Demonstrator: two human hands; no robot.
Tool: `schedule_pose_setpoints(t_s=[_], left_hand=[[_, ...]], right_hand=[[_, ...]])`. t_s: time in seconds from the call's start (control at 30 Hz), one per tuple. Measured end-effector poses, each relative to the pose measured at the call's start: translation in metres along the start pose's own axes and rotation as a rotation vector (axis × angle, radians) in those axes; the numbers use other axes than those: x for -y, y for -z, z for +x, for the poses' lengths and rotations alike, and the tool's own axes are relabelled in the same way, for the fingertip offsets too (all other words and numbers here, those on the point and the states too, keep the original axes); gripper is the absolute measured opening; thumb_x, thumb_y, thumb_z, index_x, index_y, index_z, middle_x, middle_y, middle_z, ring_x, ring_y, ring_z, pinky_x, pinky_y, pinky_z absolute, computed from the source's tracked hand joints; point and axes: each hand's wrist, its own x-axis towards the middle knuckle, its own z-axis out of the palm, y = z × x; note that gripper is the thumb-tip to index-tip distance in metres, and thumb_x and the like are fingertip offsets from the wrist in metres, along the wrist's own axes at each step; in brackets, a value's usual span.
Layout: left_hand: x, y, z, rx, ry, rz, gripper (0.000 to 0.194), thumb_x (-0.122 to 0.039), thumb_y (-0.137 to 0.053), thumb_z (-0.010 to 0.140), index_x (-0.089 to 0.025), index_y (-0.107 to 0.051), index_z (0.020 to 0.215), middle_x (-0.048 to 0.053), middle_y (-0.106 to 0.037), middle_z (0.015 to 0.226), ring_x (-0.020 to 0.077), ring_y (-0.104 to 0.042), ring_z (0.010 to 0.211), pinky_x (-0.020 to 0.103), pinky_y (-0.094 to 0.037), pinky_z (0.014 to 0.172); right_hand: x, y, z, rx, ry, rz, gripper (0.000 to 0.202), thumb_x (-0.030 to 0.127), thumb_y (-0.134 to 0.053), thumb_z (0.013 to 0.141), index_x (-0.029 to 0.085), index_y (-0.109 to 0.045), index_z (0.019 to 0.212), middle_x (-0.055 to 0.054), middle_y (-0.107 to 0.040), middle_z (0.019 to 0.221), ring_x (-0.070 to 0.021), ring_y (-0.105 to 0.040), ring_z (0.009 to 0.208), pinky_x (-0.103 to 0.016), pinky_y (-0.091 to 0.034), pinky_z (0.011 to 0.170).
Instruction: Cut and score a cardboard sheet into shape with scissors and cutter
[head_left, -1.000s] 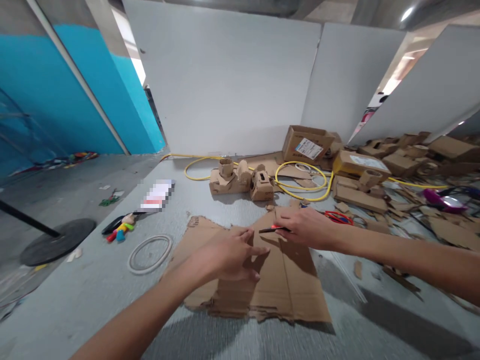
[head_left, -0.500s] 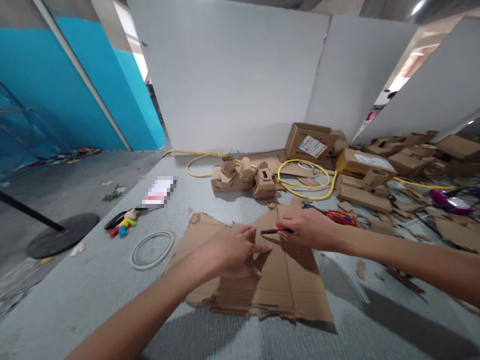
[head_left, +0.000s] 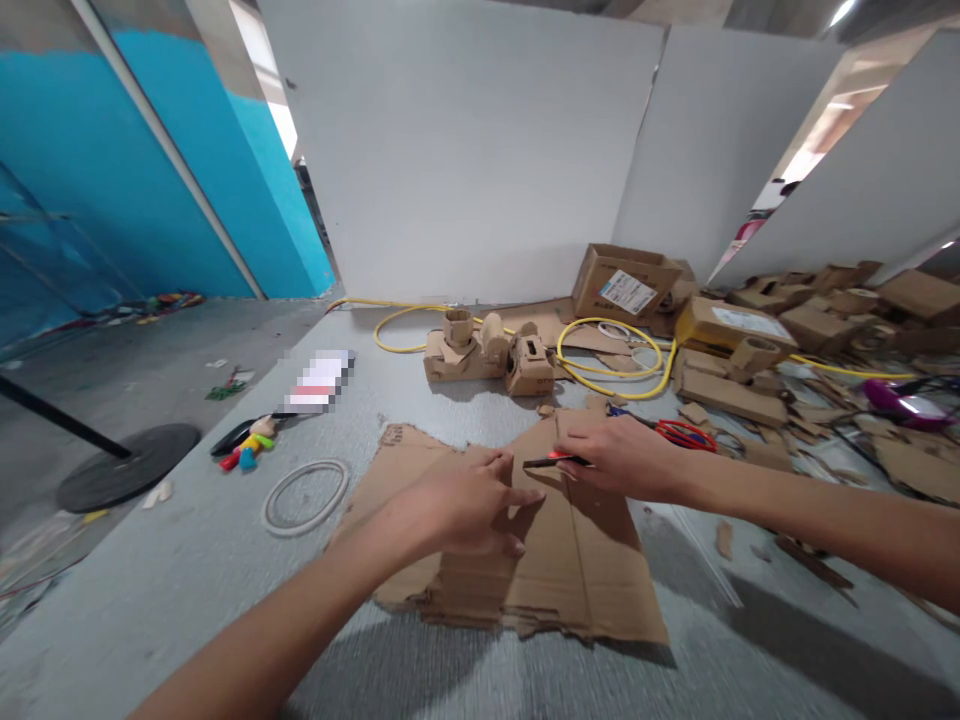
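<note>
A torn, creased sheet of brown cardboard (head_left: pixel 607 580) lies flat on the grey table in front of me. My left hand (head_left: pixel 472 505) rests on its middle with fingers spread, pressing on the surface. In my right hand (head_left: pixel 607 455) is a slim black and red utility knife (head_left: pixel 551 461). Its dark tip points left, just above or touching the cardboard near my left fingertips; I cannot tell which. The fingers of my right hand wrap round the handle, hiding part of it.
Cardboard constructions (head_left: pixel 465 355) stand behind the sheet, with a yellow hose (head_left: pixel 652 392) coiled beside them. Boxes (head_left: pixel 622 285) and scraps fill the right. On the left lie a white ring (head_left: pixel 271 520), a colourful toy (head_left: pixel 246 455) and a blurred-out item (head_left: pixel 321 380).
Both hands and the knife keep practically the same place on the cardboard. The view has shifted very slightly.
</note>
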Motion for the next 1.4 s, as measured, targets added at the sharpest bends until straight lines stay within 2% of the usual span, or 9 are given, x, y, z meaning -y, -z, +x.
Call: schedule_pose_setpoints(t_s=[0.37,0.67,0.9,1.2,1.4], left_hand=[[-0.0012,0.0031,-0.0006,0.014,0.011,-0.041,0.069,-0.06,-0.066,0.088,-0.038,-0.05,0.15,0.013,-0.045,0.157,0.0394,-0.035,0.148,0.051,-0.04,0.111],[0.0003,0.0009,-0.0001,0.016,0.009,-0.014,0.071,-0.065,-0.063,0.088,-0.037,-0.049,0.151,0.018,-0.042,0.158,0.0411,-0.034,0.148,0.054,-0.038,0.112],[0.001,0.0008,-0.0002,0.0,-0.002,0.007,0.07,-0.065,-0.063,0.088,-0.038,-0.049,0.151,0.017,-0.049,0.151,0.0395,-0.038,0.146,0.052,-0.041,0.11],[-0.0007,0.0014,-0.0003,-0.009,-0.006,0.012,0.069,-0.065,-0.063,0.088,-0.04,-0.049,0.151,0.015,-0.05,0.151,0.0393,-0.038,0.145,0.052,-0.041,0.11],[-0.0024,0.0036,0.0002,0.024,0.019,-0.024,0.071,-0.06,-0.066,0.088,-0.039,-0.047,0.152,0.015,-0.044,0.157,0.0401,-0.035,0.148,0.05,-0.04,0.111]], right_hand=[[-0.0014,-0.0014,-0.0009,-0.016,0.014,0.003,0.026,0.032,-0.052,0.103,0.019,-0.069,0.087,-0.002,-0.07,0.075,-0.0147,-0.054,0.063,-0.033,-0.017,0.055],[-0.0017,-0.0021,0.0022,-0.032,0.02,-0.003,0.024,0.03,-0.054,0.102,0.018,-0.07,0.088,-0.003,-0.07,0.075,-0.0147,-0.054,0.062,-0.033,-0.016,0.055],[-0.0016,-0.0037,0.0001,-0.047,0.033,-0.011,0.024,0.031,-0.055,0.102,0.018,-0.072,0.09,-0.003,-0.069,0.074,-0.0145,-0.053,0.063,-0.033,-0.015,0.054],[-0.0068,-0.0054,0.0021,-0.024,0.051,0.042,0.027,0.033,-0.054,0.102,0.022,-0.078,0.098,-0.004,-0.07,0.074,-0.0135,-0.05,0.059,-0.03,-0.018,0.054],[-0.0061,-0.0007,0.0075,0.028,0.042,0.047,0.03,0.033,-0.051,0.103,0.023,-0.079,0.097,-0.004,-0.07,0.074,-0.0144,-0.053,0.062,-0.031,-0.019,0.054]])
